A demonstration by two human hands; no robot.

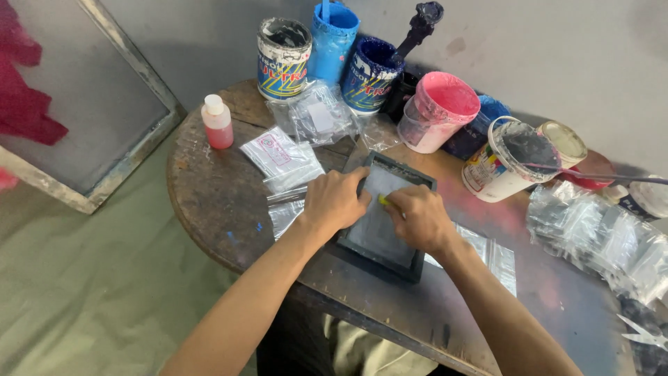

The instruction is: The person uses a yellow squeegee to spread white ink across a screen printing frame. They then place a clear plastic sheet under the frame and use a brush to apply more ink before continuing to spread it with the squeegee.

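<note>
At the middle of the frame, my left hand [335,200] presses flat on the small dark screen frame [381,217] on the desk [209,195]. My right hand [419,218] pinches a yellow bit [383,200]; I think I'm mid-wipe, needing steady pressing next.

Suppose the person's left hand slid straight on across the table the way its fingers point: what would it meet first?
Probably the right hand, which lies just past the left hand on the small dark-framed mesh screen; the two are nearly touching.
</note>
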